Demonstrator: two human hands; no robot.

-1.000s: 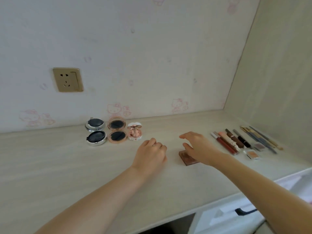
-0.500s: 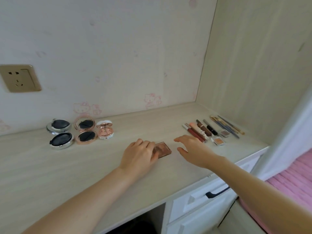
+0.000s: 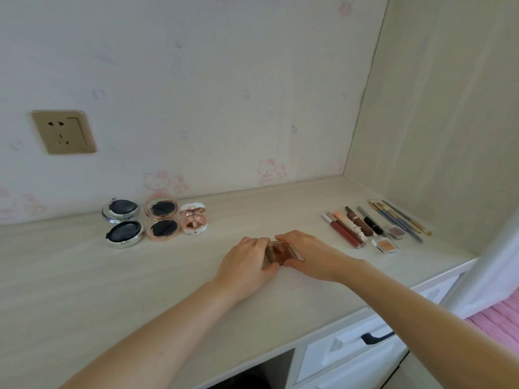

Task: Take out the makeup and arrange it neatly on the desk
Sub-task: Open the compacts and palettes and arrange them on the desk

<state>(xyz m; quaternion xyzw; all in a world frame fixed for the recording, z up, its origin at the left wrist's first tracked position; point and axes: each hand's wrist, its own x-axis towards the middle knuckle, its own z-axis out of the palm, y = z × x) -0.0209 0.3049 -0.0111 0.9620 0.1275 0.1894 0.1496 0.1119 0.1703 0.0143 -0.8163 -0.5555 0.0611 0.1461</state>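
Observation:
A small brown translucent square compact (image 3: 279, 251) lies on the pale wooden desk (image 3: 84, 276), gripped from both sides. My left hand (image 3: 247, 262) holds its left edge and my right hand (image 3: 309, 254) holds its right edge. At the back left stand an open silver cushion compact (image 3: 122, 223), an open rose-gold compact (image 3: 162, 218) and a small pink-and-white compact (image 3: 193, 219). On the right lies a row of lip glosses and lipsticks (image 3: 349, 226), two small eyeshadow pans (image 3: 386, 245) and several pencils and brushes (image 3: 401, 219).
A gold wall socket (image 3: 64, 132) sits on the wallpapered back wall. A wooden side panel (image 3: 449, 108) closes the desk on the right. White drawers with a black handle (image 3: 376, 337) lie under the desk's front edge, and pink bedding (image 3: 500, 321) shows at the lower right.
The brown compact slid left from under my right hand to my left hand. Now both hands have closed on it from either side. The camera view swung right, then partly back.

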